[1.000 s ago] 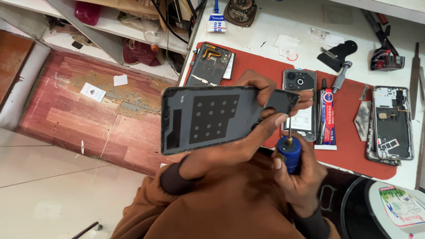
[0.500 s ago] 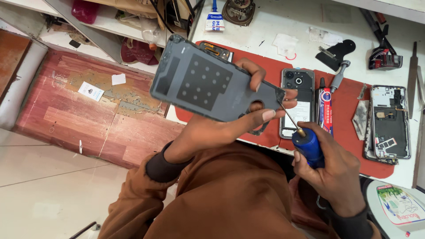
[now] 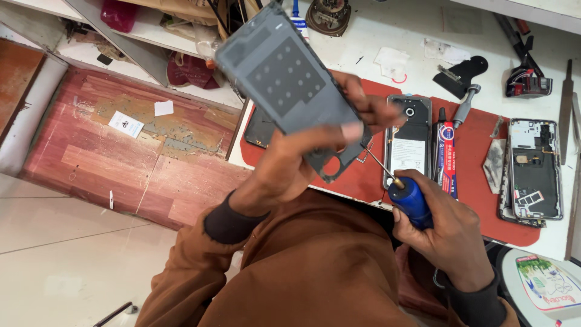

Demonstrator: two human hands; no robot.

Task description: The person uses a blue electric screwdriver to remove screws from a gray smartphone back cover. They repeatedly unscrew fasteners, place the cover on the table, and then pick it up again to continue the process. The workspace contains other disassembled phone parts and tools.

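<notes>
Left hand (image 3: 290, 163) grips a grey phone back cover (image 3: 290, 85) at frame centre; right hand (image 3: 448, 233) clutches a blue screwdriver (image 3: 408, 197), whose tip could slip and scratch it.

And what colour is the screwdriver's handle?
Blue, seen in the head view: screwdriver gripped in the right hand.

The back cover (image 3: 290, 85) is dark grey, with a grid of small lighter dots in its middle. The screwdriver (image 3: 410, 200) at 4 o'clock from it has a blue handle and a brass-coloured collar. The mat (image 3: 478, 175) is red, the table (image 3: 399, 30) white. The glue tube (image 3: 446, 154) is red, blue and white. The sleeves are brown.
</notes>
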